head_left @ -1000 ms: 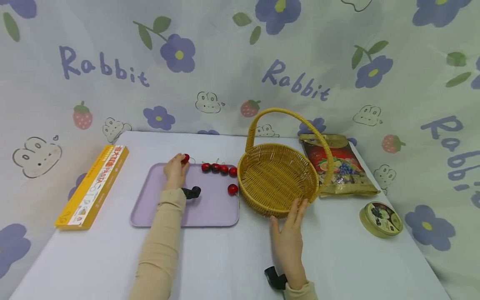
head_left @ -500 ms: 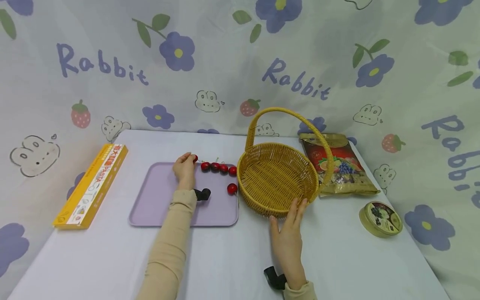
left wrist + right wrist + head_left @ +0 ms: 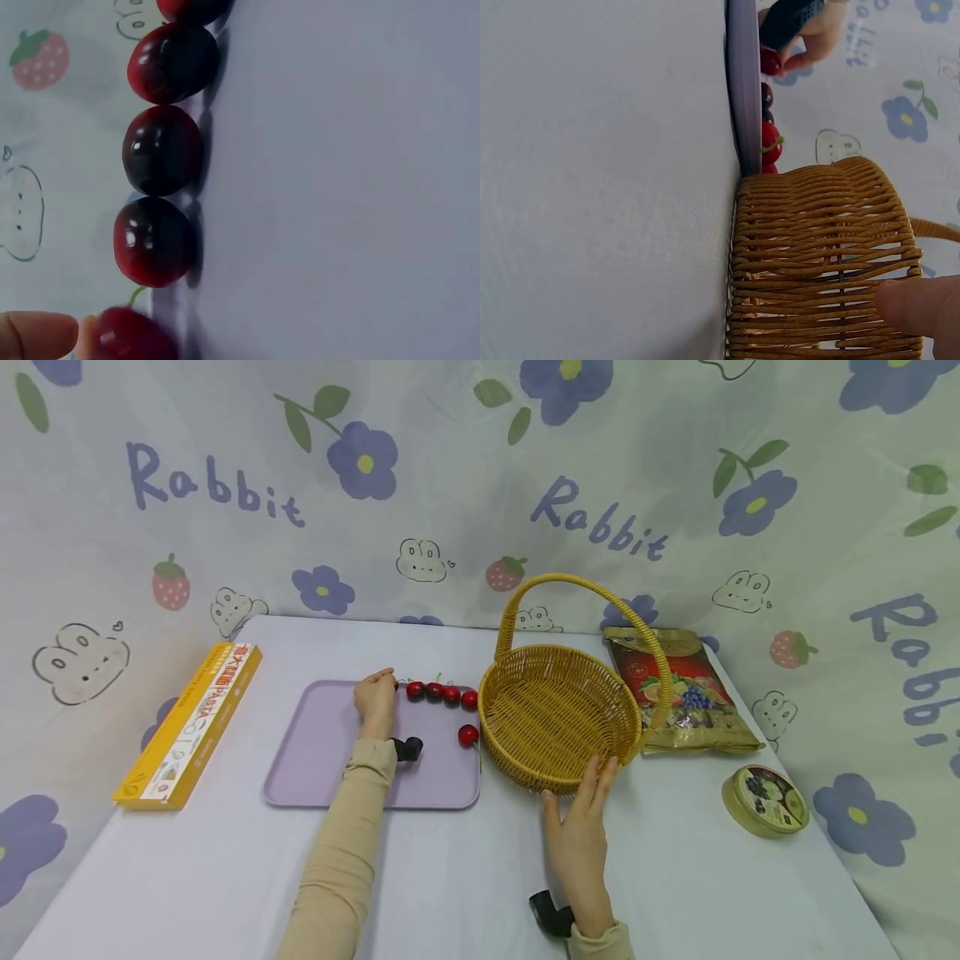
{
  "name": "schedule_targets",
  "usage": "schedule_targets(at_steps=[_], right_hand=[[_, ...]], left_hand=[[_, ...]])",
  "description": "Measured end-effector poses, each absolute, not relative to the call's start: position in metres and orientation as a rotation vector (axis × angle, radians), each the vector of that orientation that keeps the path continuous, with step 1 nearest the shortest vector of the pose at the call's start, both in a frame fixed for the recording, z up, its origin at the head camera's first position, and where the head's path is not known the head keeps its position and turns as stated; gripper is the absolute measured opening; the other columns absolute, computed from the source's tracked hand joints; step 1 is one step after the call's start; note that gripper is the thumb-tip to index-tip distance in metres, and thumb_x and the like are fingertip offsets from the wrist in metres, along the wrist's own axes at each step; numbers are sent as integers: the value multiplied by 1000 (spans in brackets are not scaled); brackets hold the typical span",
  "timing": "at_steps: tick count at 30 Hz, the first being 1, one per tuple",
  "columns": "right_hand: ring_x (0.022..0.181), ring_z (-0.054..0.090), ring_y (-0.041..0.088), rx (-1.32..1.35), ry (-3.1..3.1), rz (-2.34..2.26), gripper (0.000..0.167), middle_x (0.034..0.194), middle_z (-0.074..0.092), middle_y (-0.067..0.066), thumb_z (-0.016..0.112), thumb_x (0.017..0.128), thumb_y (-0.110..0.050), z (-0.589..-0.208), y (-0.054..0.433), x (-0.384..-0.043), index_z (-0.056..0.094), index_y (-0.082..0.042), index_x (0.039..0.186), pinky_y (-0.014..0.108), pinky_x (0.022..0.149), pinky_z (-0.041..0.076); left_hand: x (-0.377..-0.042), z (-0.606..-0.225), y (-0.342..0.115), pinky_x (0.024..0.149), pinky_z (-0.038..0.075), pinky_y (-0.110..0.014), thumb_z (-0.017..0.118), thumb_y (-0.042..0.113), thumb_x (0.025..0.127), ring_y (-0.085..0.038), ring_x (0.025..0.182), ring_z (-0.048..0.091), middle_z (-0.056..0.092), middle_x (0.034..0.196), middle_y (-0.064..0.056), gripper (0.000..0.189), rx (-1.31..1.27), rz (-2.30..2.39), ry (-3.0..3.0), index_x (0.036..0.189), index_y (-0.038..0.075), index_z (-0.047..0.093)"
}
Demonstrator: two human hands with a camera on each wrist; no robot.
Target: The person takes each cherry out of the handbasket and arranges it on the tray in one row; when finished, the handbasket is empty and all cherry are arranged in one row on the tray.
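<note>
At the far edge of the lilac tray point(image 3: 322, 785), my left hand point(image 3: 377, 702) pinches a red cherry point(image 3: 131, 337), mostly hidden behind the fingers in the head view. In the left wrist view it is just beside the end of a row of several dark red cherries point(image 3: 157, 150), close to the nearest one. A lone cherry point(image 3: 468, 735) lies by the tray's right side. My right hand point(image 3: 581, 843) has its fingers extended against the near side of a yellow woven basket point(image 3: 517, 777) with a tall handle. In the right wrist view, a fingertip point(image 3: 904, 304) touches the basket's wall.
A yellow pasta box point(image 3: 187, 735) lies left of the tray. Behind the basket, to the right, is a gold and red fruit-print bag point(image 3: 678, 693). A round gold tin point(image 3: 767, 802) stands near the table's right edge. A patterned curtain point(image 3: 450, 468) hangs behind.
My left hand has moved right along the tray's far edge with the cherry, then down toward the end of the row. The right hand stays at the basket. The head view has shifted slightly.
</note>
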State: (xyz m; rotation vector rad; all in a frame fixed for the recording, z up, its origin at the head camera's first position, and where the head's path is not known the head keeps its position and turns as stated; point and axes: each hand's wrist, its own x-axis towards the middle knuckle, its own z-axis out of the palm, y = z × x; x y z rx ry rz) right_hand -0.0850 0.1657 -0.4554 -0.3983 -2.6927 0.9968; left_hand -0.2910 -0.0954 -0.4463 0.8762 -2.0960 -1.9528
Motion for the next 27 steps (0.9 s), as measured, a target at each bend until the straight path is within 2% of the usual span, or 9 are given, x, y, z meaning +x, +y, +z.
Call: schedule_targets(at_steps=[2, 5, 14, 19, 23, 27], right_hand=[[87, 61, 42, -402, -2692, 1003, 87, 162, -9, 22, 63, 95, -25, -455, 166, -85, 4, -3, 156, 25, 41, 34], [84, 61, 40, -406, -2691, 1005, 87, 162, -8, 21, 63, 95, -25, -455, 167, -86, 4, -3, 156, 25, 41, 33], [84, 60, 39, -403, -2688, 1007, 88, 162, -9, 21, 63, 95, -25, -455, 168, -86, 3, -4, 156, 25, 41, 33], [81, 61, 38, -393, -2696, 1007, 89, 162, -9, 21, 62, 96, -25, -455, 168, -86, 0, -6, 156, 23, 40, 33], [84, 61, 40, -402, -2690, 1014, 88, 162, -10, 20, 63, 95, -25, -455, 167, -86, 2, -5, 156, 24, 40, 33], [89, 62, 43, -401, -2696, 1015, 87, 162, -10, 20, 62, 96, -25, -454, 168, -85, 3, -3, 156, 24, 41, 34]], left_hand=[[-290, -446, -96, 105, 42, -31, 48, 9, 88, -22, 129, 49, 62, 132, -12, 39, 881, -1937, -2149, 121, 4, 68], [-290, -446, -95, 113, 39, -36, 48, 7, 90, -25, 137, 42, 57, 139, -14, 38, 880, -1917, -2208, 123, 5, 67], [-288, -447, -92, 104, 44, -36, 52, 0, 85, -28, 125, 50, 61, 133, -16, 40, 848, -1845, -2237, 121, 5, 68], [-287, -446, -96, 104, 44, -40, 50, 6, 88, -30, 123, 52, 60, 133, -15, 39, 841, -1811, -2238, 123, 6, 67], [-286, -443, -103, 99, 43, -37, 48, 8, 90, -29, 118, 52, 60, 132, -15, 39, 818, -1831, -2213, 125, 6, 65], [-278, -436, -115, 100, 43, -38, 50, 12, 93, -29, 124, 48, 55, 137, -15, 37, 742, -1822, -2249, 128, 6, 62]])
